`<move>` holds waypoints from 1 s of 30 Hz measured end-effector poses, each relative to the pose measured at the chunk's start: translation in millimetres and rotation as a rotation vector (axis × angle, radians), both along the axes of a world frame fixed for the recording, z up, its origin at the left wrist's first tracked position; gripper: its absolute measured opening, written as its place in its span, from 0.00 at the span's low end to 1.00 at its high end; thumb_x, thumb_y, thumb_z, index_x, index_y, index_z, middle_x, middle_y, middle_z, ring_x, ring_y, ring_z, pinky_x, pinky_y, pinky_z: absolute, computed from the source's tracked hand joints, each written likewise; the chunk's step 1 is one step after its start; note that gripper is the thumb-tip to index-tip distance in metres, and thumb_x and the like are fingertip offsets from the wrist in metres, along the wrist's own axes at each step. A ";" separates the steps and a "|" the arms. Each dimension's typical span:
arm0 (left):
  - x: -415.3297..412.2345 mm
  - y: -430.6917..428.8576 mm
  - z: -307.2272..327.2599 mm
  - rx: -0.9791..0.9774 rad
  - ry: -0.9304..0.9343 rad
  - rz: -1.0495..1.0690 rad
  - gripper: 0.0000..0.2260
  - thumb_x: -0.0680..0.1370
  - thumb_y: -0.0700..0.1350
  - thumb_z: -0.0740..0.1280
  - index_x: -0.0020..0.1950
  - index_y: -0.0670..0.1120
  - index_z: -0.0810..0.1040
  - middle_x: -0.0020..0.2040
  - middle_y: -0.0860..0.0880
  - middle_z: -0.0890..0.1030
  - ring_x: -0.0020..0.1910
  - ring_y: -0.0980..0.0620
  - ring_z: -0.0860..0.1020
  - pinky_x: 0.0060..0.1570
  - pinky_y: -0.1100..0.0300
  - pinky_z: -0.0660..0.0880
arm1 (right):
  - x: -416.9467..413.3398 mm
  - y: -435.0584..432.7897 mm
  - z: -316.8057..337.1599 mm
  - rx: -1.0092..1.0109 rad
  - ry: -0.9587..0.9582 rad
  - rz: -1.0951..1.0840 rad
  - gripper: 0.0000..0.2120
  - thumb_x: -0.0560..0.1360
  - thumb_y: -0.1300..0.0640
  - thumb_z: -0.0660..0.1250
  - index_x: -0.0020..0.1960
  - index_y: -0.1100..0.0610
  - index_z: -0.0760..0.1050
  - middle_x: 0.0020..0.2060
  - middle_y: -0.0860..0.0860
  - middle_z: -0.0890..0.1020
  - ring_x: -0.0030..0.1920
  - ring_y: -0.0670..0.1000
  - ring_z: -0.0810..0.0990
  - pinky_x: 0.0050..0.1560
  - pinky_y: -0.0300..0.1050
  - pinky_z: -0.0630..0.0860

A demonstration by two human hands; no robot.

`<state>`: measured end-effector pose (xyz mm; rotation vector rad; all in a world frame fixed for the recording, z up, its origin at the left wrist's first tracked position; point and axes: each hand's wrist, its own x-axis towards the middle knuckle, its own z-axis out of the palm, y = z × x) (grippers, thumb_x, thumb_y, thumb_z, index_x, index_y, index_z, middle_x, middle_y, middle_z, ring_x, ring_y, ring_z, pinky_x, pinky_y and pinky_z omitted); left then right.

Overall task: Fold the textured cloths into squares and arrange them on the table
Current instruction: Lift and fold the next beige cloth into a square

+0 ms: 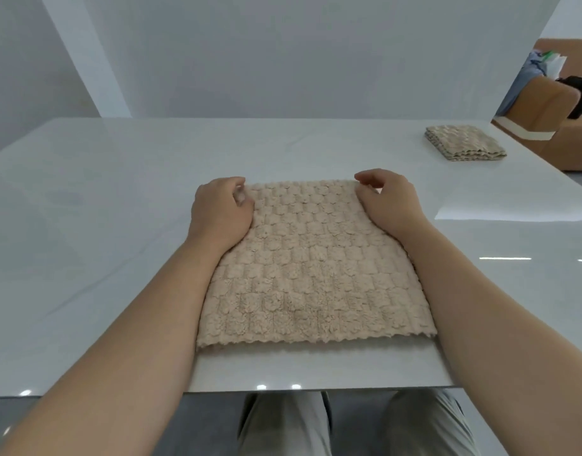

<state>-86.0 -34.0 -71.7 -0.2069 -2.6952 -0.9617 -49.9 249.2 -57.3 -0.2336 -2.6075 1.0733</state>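
Observation:
A beige textured cloth (312, 268) lies flat on the white table (102, 199), right in front of me, its near edge showing two layers. My left hand (220, 209) pinches the cloth's far left corner with curled fingers. At the far right corner, my right hand (386, 200) pinches the cloth the same way. Both forearms run along the cloth's side edges. A second textured cloth (464, 143), folded into a square, sits at the table's far right.
The table's near edge runs just above my knees (349, 422). A brown sofa (553, 103) with clothes and a dark object on it stands beyond the right edge. A plain white wall lies behind the table.

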 end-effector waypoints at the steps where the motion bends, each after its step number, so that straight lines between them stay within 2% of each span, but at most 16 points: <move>1: -1.4 0.1 -1.4 -0.020 -0.018 0.007 0.17 0.78 0.51 0.64 0.64 0.46 0.80 0.61 0.47 0.82 0.65 0.43 0.75 0.65 0.46 0.73 | -0.4 0.6 -3.5 0.002 -0.011 0.004 0.15 0.80 0.52 0.65 0.65 0.51 0.80 0.61 0.46 0.82 0.63 0.47 0.78 0.61 0.38 0.68; 3: -2.9 1.1 -4.2 -0.036 -0.049 0.023 0.17 0.79 0.52 0.63 0.62 0.44 0.79 0.59 0.46 0.82 0.64 0.41 0.75 0.62 0.49 0.72 | -1.1 1.9 -7.8 0.023 -0.037 0.018 0.17 0.81 0.52 0.64 0.68 0.52 0.78 0.65 0.47 0.80 0.66 0.48 0.76 0.63 0.38 0.66; 5: -1.8 2.7 -5.9 -0.020 -0.037 0.041 0.18 0.81 0.50 0.64 0.66 0.42 0.77 0.62 0.44 0.81 0.66 0.42 0.74 0.64 0.51 0.71 | -1.5 4.4 -9.0 0.059 -0.043 0.021 0.19 0.81 0.51 0.64 0.71 0.51 0.75 0.68 0.47 0.78 0.69 0.49 0.74 0.65 0.39 0.64; 9: -0.7 1.5 -9.6 0.020 0.023 0.069 0.19 0.82 0.50 0.63 0.71 0.45 0.75 0.65 0.47 0.80 0.67 0.45 0.75 0.68 0.48 0.71 | -1.9 4.9 -10.5 0.113 -0.078 0.007 0.21 0.82 0.50 0.63 0.73 0.54 0.74 0.70 0.50 0.77 0.72 0.53 0.72 0.70 0.44 0.64; 15: 11.0 0.4 -4.5 -0.006 0.222 0.085 0.13 0.80 0.43 0.64 0.64 0.46 0.79 0.54 0.49 0.84 0.59 0.46 0.78 0.63 0.45 0.74 | 1.6 1.7 -10.1 0.114 -0.056 -0.010 0.21 0.81 0.50 0.64 0.72 0.56 0.75 0.70 0.53 0.76 0.71 0.54 0.71 0.71 0.45 0.64; 20: 18.4 1.8 -2.5 -0.039 0.282 0.058 0.12 0.79 0.41 0.66 0.62 0.47 0.80 0.54 0.51 0.83 0.57 0.47 0.78 0.63 0.48 0.72 | 5.2 3.4 -10.7 0.127 0.017 0.014 0.20 0.81 0.52 0.64 0.71 0.56 0.76 0.68 0.53 0.78 0.69 0.54 0.73 0.69 0.44 0.65; 23: 19.6 1.7 -2.1 -0.067 0.312 0.027 0.13 0.78 0.42 0.67 0.63 0.47 0.80 0.54 0.50 0.82 0.57 0.48 0.77 0.63 0.52 0.71 | 4.6 4.0 -10.0 0.133 0.076 0.037 0.16 0.80 0.54 0.66 0.66 0.57 0.79 0.63 0.53 0.81 0.64 0.53 0.76 0.61 0.40 0.66; 26: 21.8 4.2 0.4 -0.121 0.332 0.010 0.12 0.79 0.42 0.65 0.60 0.46 0.83 0.51 0.49 0.81 0.54 0.49 0.77 0.59 0.53 0.72 | 6.4 5.1 -7.7 0.103 0.125 0.053 0.13 0.79 0.55 0.67 0.61 0.56 0.81 0.58 0.52 0.82 0.58 0.50 0.77 0.56 0.38 0.65; 30: 28.9 9.3 10.6 -0.101 0.270 0.013 0.10 0.80 0.40 0.60 0.54 0.44 0.81 0.51 0.49 0.81 0.52 0.50 0.76 0.53 0.59 0.69 | 14.4 8.7 -1.9 0.077 0.195 0.081 0.11 0.79 0.56 0.68 0.60 0.55 0.81 0.54 0.48 0.80 0.55 0.47 0.74 0.56 0.37 0.64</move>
